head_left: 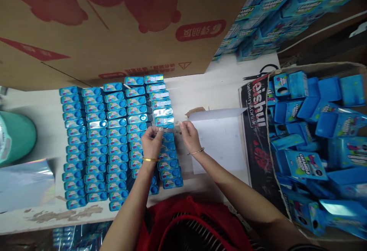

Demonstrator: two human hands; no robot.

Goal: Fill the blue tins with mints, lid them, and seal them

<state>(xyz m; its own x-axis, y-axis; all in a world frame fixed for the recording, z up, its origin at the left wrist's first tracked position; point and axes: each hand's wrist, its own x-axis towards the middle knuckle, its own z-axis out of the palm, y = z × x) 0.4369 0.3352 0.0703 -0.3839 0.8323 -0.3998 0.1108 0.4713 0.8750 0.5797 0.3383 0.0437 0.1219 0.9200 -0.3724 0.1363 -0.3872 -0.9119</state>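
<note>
Shiny strip [168, 127] pinched between left hand [151, 142] and right hand [189, 136], above blue packs [114, 144]

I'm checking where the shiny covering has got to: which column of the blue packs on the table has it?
The rightmost column, under both hands. Its upper packs glare silver-white under a clear shiny strip; the four columns to its left show plain blue tops.

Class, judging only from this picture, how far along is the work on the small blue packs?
Done: five columns of blue packs lie on the table. In hand: left hand and right hand pinch something small over the rightmost column. Left: blue boxes fill the carton.
</note>
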